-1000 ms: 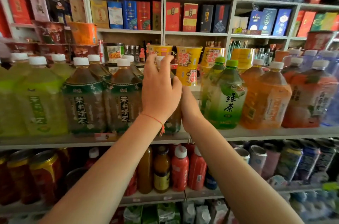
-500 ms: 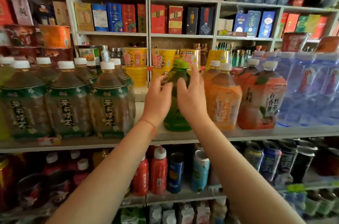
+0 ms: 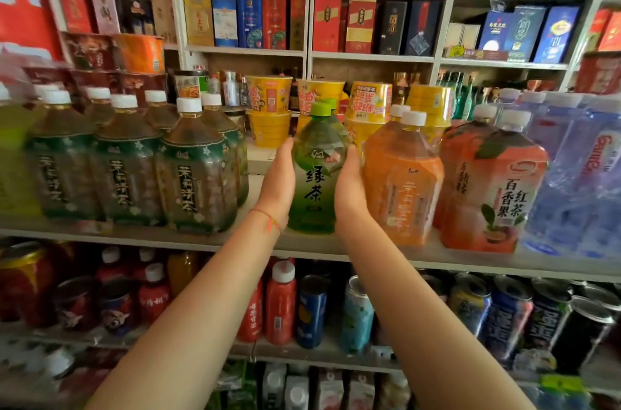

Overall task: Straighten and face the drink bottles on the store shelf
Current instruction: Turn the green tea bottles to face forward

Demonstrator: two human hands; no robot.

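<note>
Head view: green tea bottle (image 3: 316, 174) w/ green cap stands upright on the shelf (image 3: 302, 243), about centre frame, label facing out. Left hand (image 3: 277, 187) pressed flat on its 9 o'clock side, fingers straight, pointing up along the bottle. Right hand (image 3: 349, 187) on its 3 o'clock side, palm cupped against the label, fingers reaching round the far side; how far they curl, can't tell. Bottle sits clamped between both palms. Red string (image 3: 268, 219) round the left wrist.

At 9 o'clock of the bottle: row of dark tea bottles (image 3: 198, 174) w/ white caps, labels front, a gap between them and the left hand. At 3 o'clock: orange tea bottle (image 3: 403, 181), just beside the right hand, white cap. Further to 3 o'clock: red-label tea bottle (image 3: 494, 194), then clear water bottles (image 3: 578, 181) at frame edge.

At 12 o'clock, behind: yellow noodle cups (image 3: 268, 113) stacked. Above those: boxed goods (image 3: 268, 23) in red, blue, black on upper shelves.

At 6 o'clock, shelf below: drink cans (image 3: 356, 312) and small red bottles (image 3: 280, 302), partly hidden by both forearms.
</note>
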